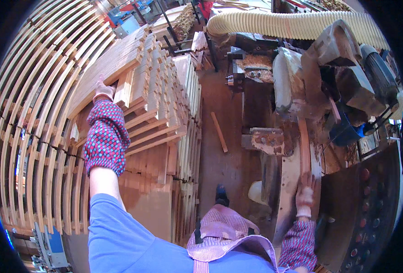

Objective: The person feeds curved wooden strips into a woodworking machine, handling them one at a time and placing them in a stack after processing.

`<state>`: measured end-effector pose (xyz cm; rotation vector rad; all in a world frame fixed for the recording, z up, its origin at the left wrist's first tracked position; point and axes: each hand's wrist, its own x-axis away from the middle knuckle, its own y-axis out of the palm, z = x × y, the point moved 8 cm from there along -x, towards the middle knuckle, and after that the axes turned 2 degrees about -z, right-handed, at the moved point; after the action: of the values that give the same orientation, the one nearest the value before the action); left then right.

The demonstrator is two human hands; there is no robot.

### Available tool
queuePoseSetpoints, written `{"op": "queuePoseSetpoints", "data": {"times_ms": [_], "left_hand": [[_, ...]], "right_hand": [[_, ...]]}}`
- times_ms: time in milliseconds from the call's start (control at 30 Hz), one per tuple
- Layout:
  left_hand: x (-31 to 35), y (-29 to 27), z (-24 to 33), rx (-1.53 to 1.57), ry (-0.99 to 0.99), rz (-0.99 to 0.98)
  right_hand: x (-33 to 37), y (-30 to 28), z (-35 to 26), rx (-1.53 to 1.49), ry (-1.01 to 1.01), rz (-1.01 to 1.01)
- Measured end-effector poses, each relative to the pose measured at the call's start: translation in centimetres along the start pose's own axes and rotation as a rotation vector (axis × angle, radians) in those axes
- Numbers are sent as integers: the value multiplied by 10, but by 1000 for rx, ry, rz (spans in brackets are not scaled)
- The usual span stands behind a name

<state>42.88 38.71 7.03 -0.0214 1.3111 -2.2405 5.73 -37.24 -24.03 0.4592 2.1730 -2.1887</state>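
Note:
My left hand [104,91], in a pale glove with a checked sleeve cover, reaches out to a tall stack of wooden boards [149,86]. Its fingers are bent round the near end of a wooden strip [126,87] on top of the pile; part of the grip is hidden. On the right, my right hand [305,193], gloved too and slightly blurred, lies flat with fingers stretched forward. It rests at the near end of a narrow reddish wooden strip [304,145] on the metal bed [290,182] of a woodworking machine. The strip's far end runs under the machine's dusty head [297,86].
A ribbed pale hose [292,25] crosses behind the machine. Slatted stacks of wood [33,113] rise at the left. One loose stick [219,132] lies on the brown floor [215,170] between stack and machine. A dark panel with round buttons [360,214] stands at the right.

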Motion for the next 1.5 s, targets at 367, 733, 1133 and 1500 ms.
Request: {"op": "queuePoseSetpoints", "data": {"times_ms": [367, 733, 1133, 1500], "left_hand": [[177, -31, 12, 1741, -160, -36], [541, 85, 141, 1819, -239, -544], [614, 207, 136, 1377, -431, -959], [598, 202, 109, 1383, -540, -845]], "right_hand": [[-101, -70, -94, -1098, 55, 98], [84, -227, -231, -1061, -495, -238], [256, -97, -30, -100, 218, -143], [-33, 30, -1, 83, 12, 42]]}}
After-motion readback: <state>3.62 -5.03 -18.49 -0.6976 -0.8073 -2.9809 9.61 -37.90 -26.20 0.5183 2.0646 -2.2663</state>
